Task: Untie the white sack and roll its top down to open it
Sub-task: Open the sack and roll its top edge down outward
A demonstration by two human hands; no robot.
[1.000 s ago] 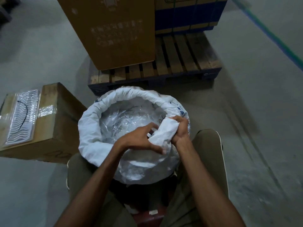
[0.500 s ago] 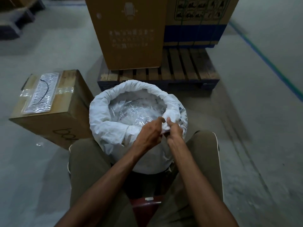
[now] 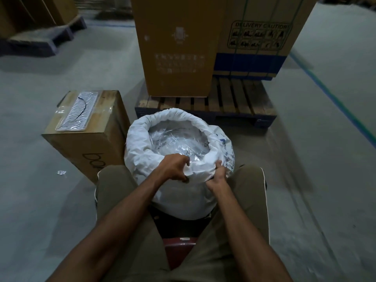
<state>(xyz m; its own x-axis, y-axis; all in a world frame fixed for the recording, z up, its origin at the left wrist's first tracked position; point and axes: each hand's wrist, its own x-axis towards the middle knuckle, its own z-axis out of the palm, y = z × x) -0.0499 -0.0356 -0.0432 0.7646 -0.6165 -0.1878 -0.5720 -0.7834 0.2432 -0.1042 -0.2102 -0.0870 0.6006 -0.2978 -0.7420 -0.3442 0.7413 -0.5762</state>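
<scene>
A grey concrete floor (image 3: 61, 200) carries everything. The white sack (image 3: 142, 159) stands on it between the seated person's knees, top rolled down. Just left of the sack lies a brown cardboard box (image 3: 91, 151). Behind the sack sits a wooden pallet (image 3: 234, 102) bearing two tall cartons. A small clear plastic scrap (image 3: 61, 172) lies left of the box. A blue-green line (image 3: 335, 98) crosses the floor at right.

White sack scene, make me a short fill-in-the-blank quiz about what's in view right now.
1. Both hands grip the near part of the white sack's rolled ____.
2. Inside the sack lie clear ____ packets.
3. Behind the sack, two tall cartons stand on a wooden ____.
4. The left hand and right hand both hold the ____.

Missing words: rim; plastic; pallet; sack
</scene>
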